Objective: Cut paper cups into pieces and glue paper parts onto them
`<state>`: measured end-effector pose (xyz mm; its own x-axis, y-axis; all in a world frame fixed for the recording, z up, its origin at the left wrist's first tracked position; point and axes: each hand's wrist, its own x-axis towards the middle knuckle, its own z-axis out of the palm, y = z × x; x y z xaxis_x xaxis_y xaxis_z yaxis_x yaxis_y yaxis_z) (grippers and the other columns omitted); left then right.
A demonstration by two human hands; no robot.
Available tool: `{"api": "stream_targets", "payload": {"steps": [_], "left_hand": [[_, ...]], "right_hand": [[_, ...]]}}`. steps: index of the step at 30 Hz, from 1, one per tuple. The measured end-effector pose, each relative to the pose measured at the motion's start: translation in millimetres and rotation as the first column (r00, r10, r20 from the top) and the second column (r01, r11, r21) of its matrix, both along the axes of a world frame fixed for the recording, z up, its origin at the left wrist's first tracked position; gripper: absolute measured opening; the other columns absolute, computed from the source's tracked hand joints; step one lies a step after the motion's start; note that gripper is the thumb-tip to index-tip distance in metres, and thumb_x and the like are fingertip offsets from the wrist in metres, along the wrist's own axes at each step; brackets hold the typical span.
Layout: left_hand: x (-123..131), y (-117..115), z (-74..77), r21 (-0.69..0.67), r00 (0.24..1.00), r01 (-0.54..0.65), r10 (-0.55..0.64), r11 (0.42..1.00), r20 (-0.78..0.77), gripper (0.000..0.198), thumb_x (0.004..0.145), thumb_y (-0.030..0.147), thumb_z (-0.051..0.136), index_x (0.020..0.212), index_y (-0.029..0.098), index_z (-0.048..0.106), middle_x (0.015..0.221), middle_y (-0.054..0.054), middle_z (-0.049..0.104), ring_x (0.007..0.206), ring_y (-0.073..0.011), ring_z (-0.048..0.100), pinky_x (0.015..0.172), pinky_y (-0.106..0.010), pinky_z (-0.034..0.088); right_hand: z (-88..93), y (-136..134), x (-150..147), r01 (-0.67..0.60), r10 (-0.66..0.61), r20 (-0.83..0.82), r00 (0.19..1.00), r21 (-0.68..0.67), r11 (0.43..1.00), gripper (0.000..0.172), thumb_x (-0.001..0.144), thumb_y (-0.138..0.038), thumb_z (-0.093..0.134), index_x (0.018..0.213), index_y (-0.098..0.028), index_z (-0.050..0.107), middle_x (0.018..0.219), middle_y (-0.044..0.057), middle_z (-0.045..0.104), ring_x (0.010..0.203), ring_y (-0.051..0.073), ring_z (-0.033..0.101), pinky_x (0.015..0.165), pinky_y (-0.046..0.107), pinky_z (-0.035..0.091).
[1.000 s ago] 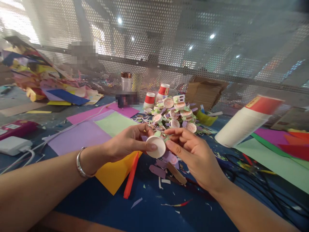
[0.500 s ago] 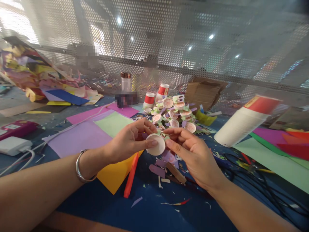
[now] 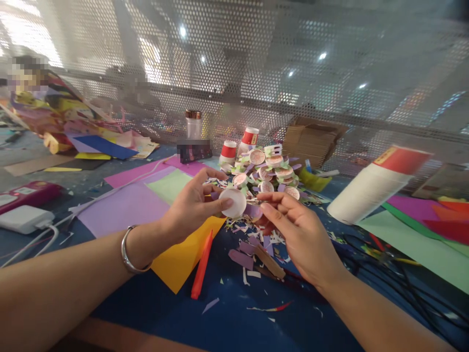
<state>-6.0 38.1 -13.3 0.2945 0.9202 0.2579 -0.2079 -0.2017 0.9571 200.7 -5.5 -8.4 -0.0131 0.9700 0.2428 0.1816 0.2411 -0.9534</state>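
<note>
My left hand (image 3: 190,205) pinches a small white round paper cup base (image 3: 233,203) between thumb and fingers, above the blue table. My right hand (image 3: 296,234) is just to its right, fingers curled, its fingertips pinched at the disc's right edge on a small paper piece I cannot name. A silver bangle (image 3: 128,252) sits on my left wrist. Behind the hands lies a pile of finished cup pieces with coloured paper petals (image 3: 266,171). Purple scraps (image 3: 252,247) lie below my right hand.
Coloured paper sheets: purple (image 3: 120,208), green (image 3: 170,186), yellow (image 3: 186,254). An orange-red stick (image 3: 201,266) lies on the table. A stack of paper cups (image 3: 373,183) lies on its side at right. Two red-rimmed cups (image 3: 238,144), a jar (image 3: 193,124), cardboard (image 3: 311,139), cables (image 3: 395,274) and a charger (image 3: 22,217).
Both hands moved slightly up and away with the white disc; the left thumb now presses on the disc's face and the right fingers sit closer to its edge.
</note>
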Motion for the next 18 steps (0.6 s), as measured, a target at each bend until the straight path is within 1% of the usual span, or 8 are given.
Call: {"api": "stream_targets", "payload": {"steps": [3, 8, 11, 14, 18], "left_hand": [[0.1, 0.4, 0.8, -0.018, 0.999, -0.039, 0.039, 0.999, 0.004, 0.06, 0.072, 0.024, 0.085, 0.118, 0.021, 0.047, 0.08, 0.002, 0.066, 0.066, -0.0141, 0.067, 0.058, -0.023, 0.054], [0.5, -2.6, 2.3, -0.033, 0.999, -0.033, 0.033, 0.999, 0.023, 0.068, 0.07, 0.023, 0.086, 0.122, 0.02, 0.043, 0.081, 0.001, 0.065, 0.068, -0.0143, 0.066, 0.06, -0.024, 0.052], [0.2, -5.1, 3.4, -0.061, 1.0, -0.007, 0.007, 0.998, 0.007, 0.07, 0.071, 0.024, 0.086, 0.125, 0.02, 0.041, 0.083, 0.001, 0.064, 0.069, -0.0137, 0.064, 0.062, -0.026, 0.051], [-0.5, -6.0, 2.9, -0.099, 1.0, 0.013, -0.014, 0.995, -0.011, 0.07, 0.072, 0.021, 0.084, 0.127, 0.019, 0.041, 0.08, 0.003, 0.061, 0.069, -0.0118, 0.06, 0.066, -0.026, 0.048], [-1.5, -5.1, -0.4, -0.142, 0.992, 0.106, -0.114, 0.984, -0.047, 0.068, 0.073, 0.017, 0.081, 0.128, 0.019, 0.04, 0.071, 0.007, 0.056, 0.064, -0.0103, 0.056, 0.063, -0.026, 0.043]], "right_hand": [[-1.3, 1.1, 0.7, 0.002, -0.002, 0.019, 1.0, -0.022, 1.0, 0.031, 0.091, -0.046, 0.067, 0.107, -0.02, 0.068, 0.079, 0.002, 0.067, 0.072, 0.014, 0.063, 0.061, 0.026, 0.053], [-4.9, 1.5, 0.6, -0.031, 0.034, 0.072, 0.997, -0.049, 0.998, 0.027, 0.09, -0.046, 0.068, 0.099, -0.02, 0.068, 0.081, 0.002, 0.068, 0.074, 0.015, 0.062, 0.059, 0.025, 0.052], [-4.8, 2.1, 1.2, -0.014, 0.019, 0.086, 0.996, -0.054, 0.998, 0.026, 0.089, -0.044, 0.069, 0.094, -0.019, 0.069, 0.078, 0.002, 0.068, 0.071, 0.015, 0.062, 0.061, 0.027, 0.052], [-4.9, 4.5, 3.3, 0.004, 0.001, 0.083, 0.997, -0.055, 0.998, 0.027, 0.088, -0.045, 0.07, 0.094, -0.019, 0.068, 0.079, 0.003, 0.07, 0.071, 0.016, 0.063, 0.064, 0.03, 0.053], [-7.4, 8.2, 6.6, 0.009, -0.004, 0.094, 0.996, -0.05, 0.999, 0.027, 0.088, -0.046, 0.069, 0.094, -0.019, 0.068, 0.082, 0.004, 0.072, 0.074, 0.017, 0.065, 0.065, 0.031, 0.051]]}}
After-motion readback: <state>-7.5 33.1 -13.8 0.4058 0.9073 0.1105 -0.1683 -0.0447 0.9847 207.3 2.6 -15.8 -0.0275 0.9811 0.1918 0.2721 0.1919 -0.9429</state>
